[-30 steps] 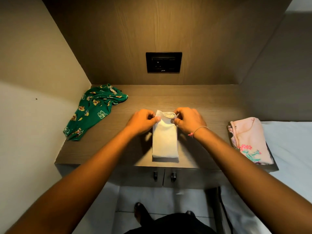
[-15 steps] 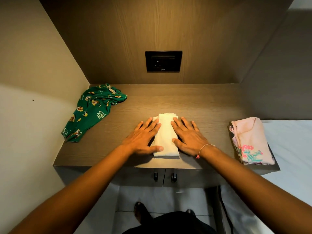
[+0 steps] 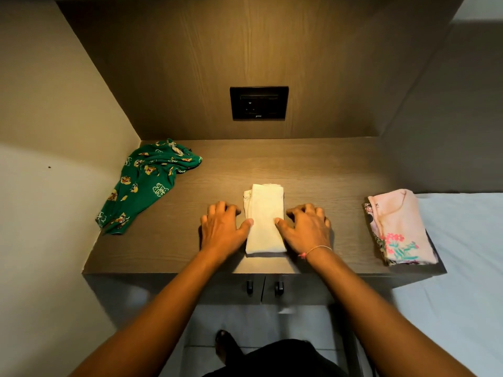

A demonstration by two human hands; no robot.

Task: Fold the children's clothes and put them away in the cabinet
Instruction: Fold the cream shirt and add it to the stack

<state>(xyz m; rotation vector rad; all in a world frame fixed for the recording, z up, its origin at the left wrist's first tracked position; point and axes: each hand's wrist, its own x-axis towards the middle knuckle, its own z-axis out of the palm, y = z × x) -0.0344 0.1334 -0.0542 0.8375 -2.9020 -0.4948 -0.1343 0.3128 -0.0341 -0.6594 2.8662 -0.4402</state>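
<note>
A white garment (image 3: 264, 219), folded into a narrow rectangle, lies at the middle of the wooden cabinet top (image 3: 313, 172). My left hand (image 3: 221, 227) rests on the wood at its left edge and my right hand (image 3: 306, 227) at its right edge. Both thumbs press on the cloth, and the fingers are bent on the wood beside it. Neither hand lifts it. A crumpled green printed garment (image 3: 144, 183) lies unfolded at the back left. A folded pink floral garment (image 3: 400, 227) sits at the right end.
Two small dark door handles (image 3: 262, 287) show on the cabinet front below the top's near edge. A black socket panel (image 3: 258, 103) is on the back wall. A wall closes the left side, and a white bed sheet (image 3: 462, 254) lies to the right.
A second ago both hands pinched the white garment's far end. They then laid flat along its sides, and now have slid nearer with fingers bent and thumbs on the cloth.
</note>
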